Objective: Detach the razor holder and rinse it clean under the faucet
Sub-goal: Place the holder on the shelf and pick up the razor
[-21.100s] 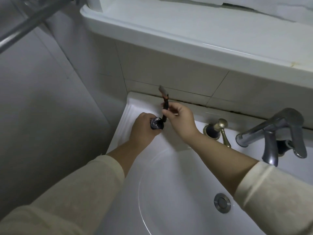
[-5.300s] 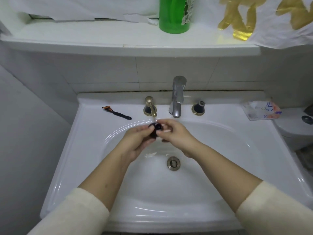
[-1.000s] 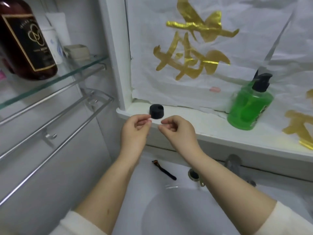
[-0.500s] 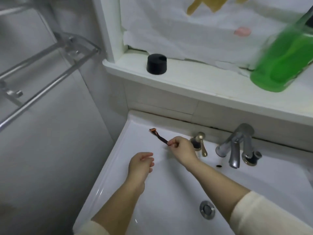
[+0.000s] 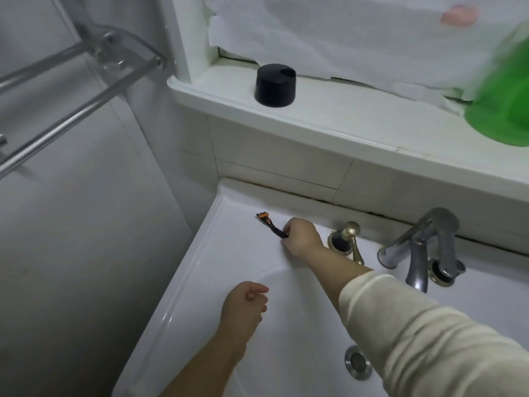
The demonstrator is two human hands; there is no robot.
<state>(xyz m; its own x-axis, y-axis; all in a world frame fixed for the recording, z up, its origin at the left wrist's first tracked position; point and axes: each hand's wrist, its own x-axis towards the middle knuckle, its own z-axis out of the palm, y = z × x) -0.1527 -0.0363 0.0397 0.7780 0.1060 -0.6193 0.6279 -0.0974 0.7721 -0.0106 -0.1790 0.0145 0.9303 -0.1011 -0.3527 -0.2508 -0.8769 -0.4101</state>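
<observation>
The razor holder [image 5: 275,85], a squat black cylinder with a notch in its top, stands upright on the white ledge [image 5: 329,116] above the sink, apart from both hands. On the sink's back left rim lies the razor [image 5: 270,224], black handle, orange head pointing left. My right hand [image 5: 302,237] is closed on the end of its handle. My left hand [image 5: 243,303] hovers over the basin's left side, fingers loosely curled, holding nothing.
The chrome faucet [image 5: 420,247] stands at the sink's back right, a brass knob [image 5: 347,239] to its left. The drain [image 5: 357,362] sits in the white basin [image 5: 200,282]. A blurred green bottle [image 5: 506,98] stands on the ledge. Towel rails [image 5: 71,78] jut from the left wall.
A second ago both hands were at the holder on the ledge. They have dropped to the sink; my right hand has taken the razor's handle, and my left hand has drawn back lower.
</observation>
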